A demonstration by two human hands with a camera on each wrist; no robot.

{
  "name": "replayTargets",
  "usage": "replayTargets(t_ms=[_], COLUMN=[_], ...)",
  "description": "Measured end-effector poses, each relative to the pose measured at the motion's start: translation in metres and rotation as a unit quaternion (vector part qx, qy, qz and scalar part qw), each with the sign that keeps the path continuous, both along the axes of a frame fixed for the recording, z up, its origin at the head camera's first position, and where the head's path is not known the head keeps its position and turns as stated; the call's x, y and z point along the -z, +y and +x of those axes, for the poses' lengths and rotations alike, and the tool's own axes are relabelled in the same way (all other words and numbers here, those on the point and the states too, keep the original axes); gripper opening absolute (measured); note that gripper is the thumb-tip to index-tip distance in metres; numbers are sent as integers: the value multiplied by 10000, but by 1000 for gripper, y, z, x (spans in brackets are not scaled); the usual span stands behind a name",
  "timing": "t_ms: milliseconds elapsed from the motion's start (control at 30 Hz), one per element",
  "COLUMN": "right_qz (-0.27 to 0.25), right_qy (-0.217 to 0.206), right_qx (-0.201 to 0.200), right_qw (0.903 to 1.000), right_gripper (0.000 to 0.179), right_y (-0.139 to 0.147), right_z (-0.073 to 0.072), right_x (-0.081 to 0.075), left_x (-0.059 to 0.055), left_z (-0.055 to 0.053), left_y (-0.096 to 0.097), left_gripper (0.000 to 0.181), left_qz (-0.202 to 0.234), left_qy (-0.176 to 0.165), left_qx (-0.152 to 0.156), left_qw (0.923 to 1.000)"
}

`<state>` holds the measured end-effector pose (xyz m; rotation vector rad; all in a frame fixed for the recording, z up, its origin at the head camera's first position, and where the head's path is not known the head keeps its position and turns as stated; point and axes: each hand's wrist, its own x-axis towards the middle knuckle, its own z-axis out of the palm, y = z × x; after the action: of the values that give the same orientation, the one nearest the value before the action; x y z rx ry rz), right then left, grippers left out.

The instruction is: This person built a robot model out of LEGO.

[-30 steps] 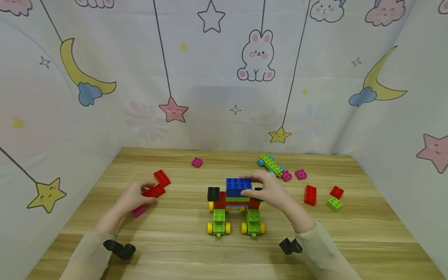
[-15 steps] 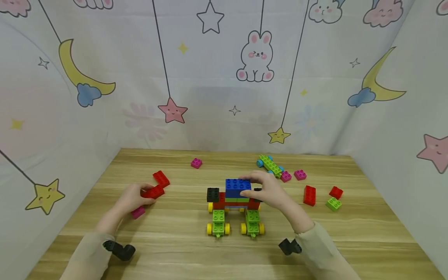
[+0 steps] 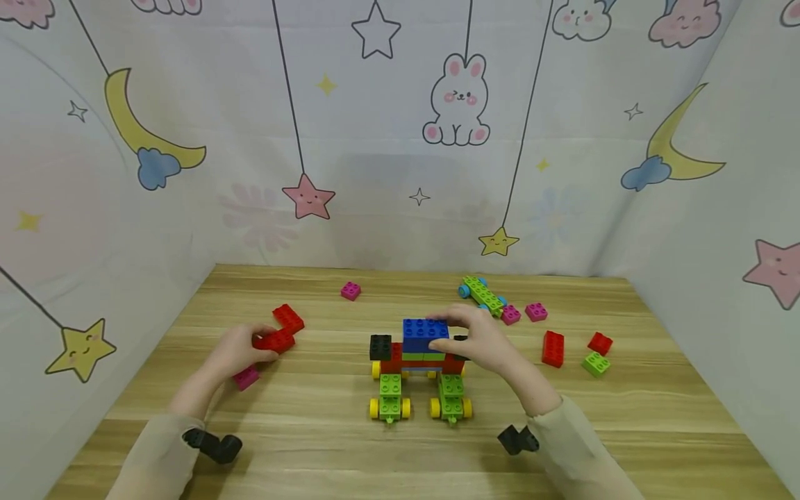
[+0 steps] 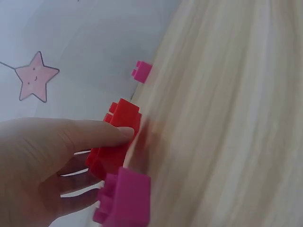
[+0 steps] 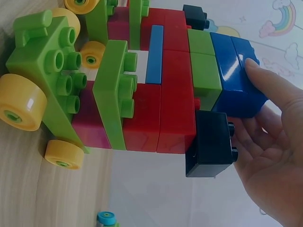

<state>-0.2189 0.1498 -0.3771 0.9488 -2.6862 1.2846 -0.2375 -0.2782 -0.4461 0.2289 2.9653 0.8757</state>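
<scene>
Left hand (image 3: 236, 349) grips a red plastic brick (image 3: 278, 341); right hand (image 3: 478, 337), a blue plastic brick (image 3: 417, 339). Sideways pressure could roll the yellow-wheeled brick build (image 3: 390, 383).

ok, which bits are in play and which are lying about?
Likely in play: right hand, blue bricks, wheeled build, left hand, gripped red brick.
Apparently lying about: blue-wheeled green base, loose pink bricks, loose red bricks, loose green brick.
</scene>
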Motion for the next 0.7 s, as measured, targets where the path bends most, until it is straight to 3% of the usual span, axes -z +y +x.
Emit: replayTargets(t_ms=[133, 267, 700], right_qz=[-32, -30, -16], right_qy=[-41, -54, -48], right_qx=[-10, 9, -19], right_qw=[10000, 10000, 10000], right_gripper=[39, 39, 39], right_y=[0, 0, 0], right_z=[0, 0, -1], right_x=[-1, -1, -1], left_x=[-10, -20, -75], left_z=[0, 2, 12], left_y=[5, 13, 63], left_gripper=[48, 47, 45], left_qz=[17, 2, 32], left_qy=[-50, 125, 1383], left_qx=[116, 246, 517], left_qw=[9999, 9996, 9890])
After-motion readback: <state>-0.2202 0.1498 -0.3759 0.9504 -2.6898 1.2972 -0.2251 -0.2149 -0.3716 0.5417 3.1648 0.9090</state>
